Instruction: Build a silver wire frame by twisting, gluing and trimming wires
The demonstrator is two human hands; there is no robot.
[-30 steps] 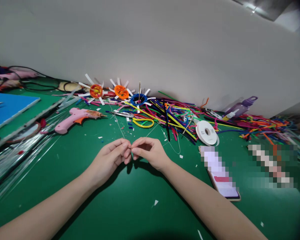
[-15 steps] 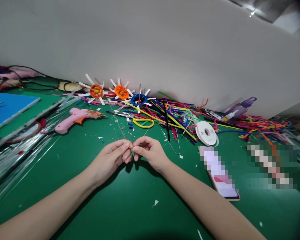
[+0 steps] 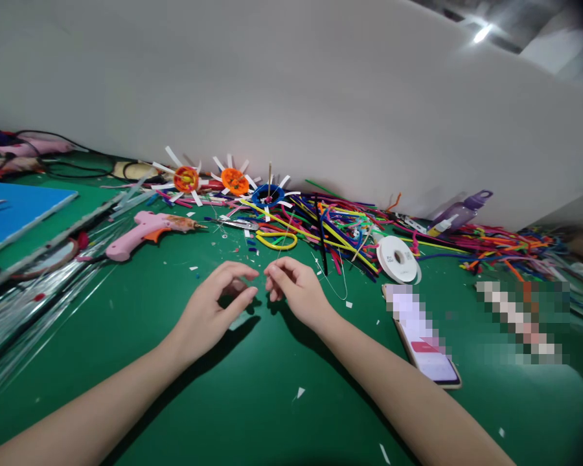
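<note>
Over the green tabletop, my left hand (image 3: 218,301) is open, thumb and fingers apart with nothing visible between them. Just to its right, my right hand (image 3: 296,288) is closed in a pinch. A thin, pale thread (image 3: 285,239) rises from its fingertips toward the pipe cleaners; whether it is wire or line I cannot tell. Beyond the hands lies a loop of yellow pipe cleaner (image 3: 276,241). A pair of scissors (image 3: 236,223) rests just behind that loop. Another loose thread (image 3: 344,285) curves on the table right of my right hand.
A pink glue gun (image 3: 138,236) lies at left, near clear plastic wrap (image 3: 43,317) and a blue board (image 3: 24,210). Small wheel-like pieces with white strips (image 3: 234,182) stand at the back. To the right are a white spool (image 3: 398,259), a phone (image 3: 432,359) and a purple bottle (image 3: 461,212).
My hands, touching at the fingertips before, have come apart. The left has opened and shifted slightly left; the right stays pinched, now with the thread rising from it.
</note>
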